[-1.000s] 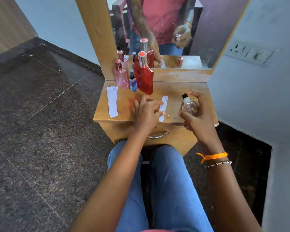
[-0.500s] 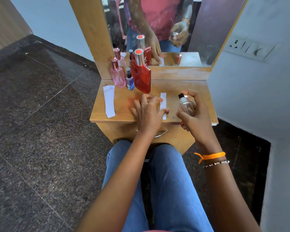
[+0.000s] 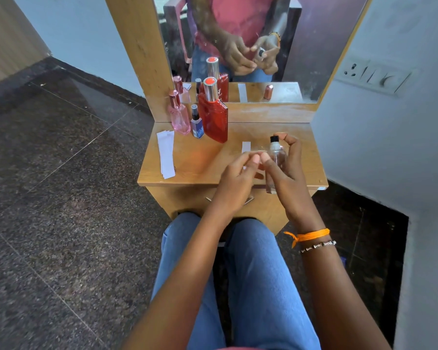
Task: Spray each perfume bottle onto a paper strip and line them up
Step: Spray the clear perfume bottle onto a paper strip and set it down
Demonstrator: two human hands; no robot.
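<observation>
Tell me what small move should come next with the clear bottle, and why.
Probably press the nozzle: the right hand holds the clear bottle upright, forefinger on its black top, above the paper strip, with the left hand beside it.

Clear bottle in right hand, apparently.

Both hands raised, fingertips together

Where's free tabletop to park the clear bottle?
Widest bare patch: right side of the tabletop, between the right hand holding the clear bottle and the right edge. Also open: centre-left, between the stack of paper strips and the left hand. Crowded: back-left, with pink bottle, small blue bottle, red bottle.
</observation>
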